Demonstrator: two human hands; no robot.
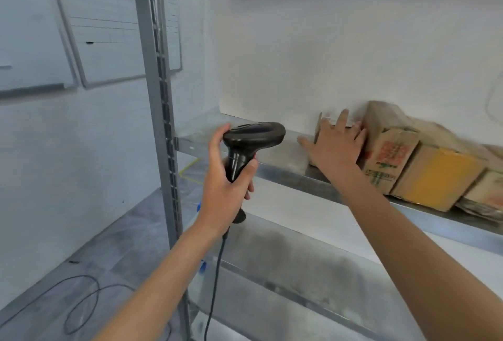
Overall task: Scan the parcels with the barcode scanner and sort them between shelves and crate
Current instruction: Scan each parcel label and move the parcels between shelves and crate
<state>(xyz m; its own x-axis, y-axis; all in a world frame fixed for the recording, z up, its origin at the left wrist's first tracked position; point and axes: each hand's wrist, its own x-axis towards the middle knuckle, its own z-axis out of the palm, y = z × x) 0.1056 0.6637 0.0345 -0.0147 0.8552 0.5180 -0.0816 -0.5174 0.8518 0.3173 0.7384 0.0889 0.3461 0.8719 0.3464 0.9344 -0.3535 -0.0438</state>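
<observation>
A: What is the setting?

B: A metal shelf [285,169] against a pale wall, held by a grey slotted upright [155,112] at its left end. A second shelf level sits below, blurred. A whiteboard [114,27] hangs on the wall beyond the upright, its writing too faint to read.

A: And the hands?

B: The left hand [226,177] grips the handle of a black barcode scanner [250,144], fingers curled round it and thumb up by the head. The scanner is held in the air just in front of the shelf's front edge, near its left end. Its cable [215,280] drops from the handle and runs out of the bottom of the picture.

A: The right one?

B: The right hand [336,142] is spread, fingers straight, lying flat against a small brown parcel [319,122] on the shelf. The hand covers most of that parcel, so its label cannot be seen.

A: What is beside it?

B: Just right of it stands a printed cardboard box [386,158], then a yellow-faced box [438,177], touching side by side along the front edge. More parcels further right are cut off by the frame and blurred.
</observation>
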